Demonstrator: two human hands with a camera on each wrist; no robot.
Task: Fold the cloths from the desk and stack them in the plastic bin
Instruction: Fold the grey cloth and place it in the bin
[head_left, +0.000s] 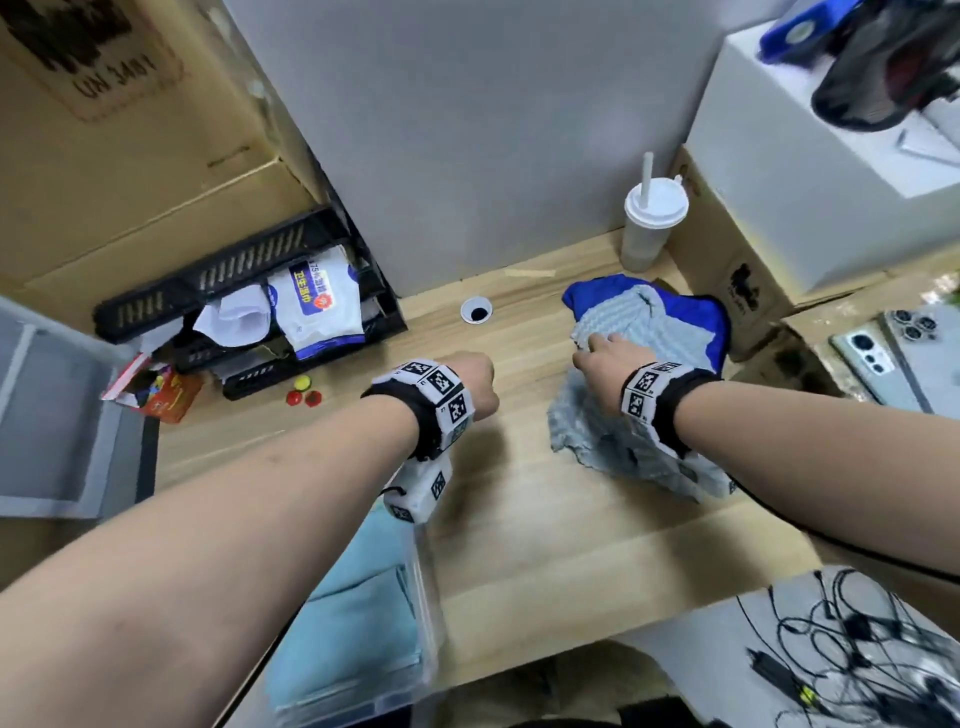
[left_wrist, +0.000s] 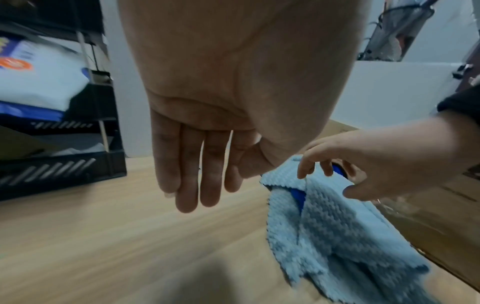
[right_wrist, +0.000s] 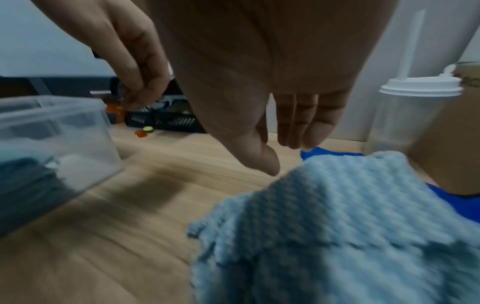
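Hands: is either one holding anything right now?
No. The left hand hangs empty; the right hand reaches over the light blue cloth, fingers spread, not yet gripping.

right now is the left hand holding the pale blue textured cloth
No: in the left wrist view the left hand hangs empty over the wooden desk, fingers straight, beside the pale blue textured cloth.

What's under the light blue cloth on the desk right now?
A dark blue cloth lies under the far part of the light blue cloth, showing past its far and right edges. The near part seems to rest on the desk. Anything else beneath is covered.
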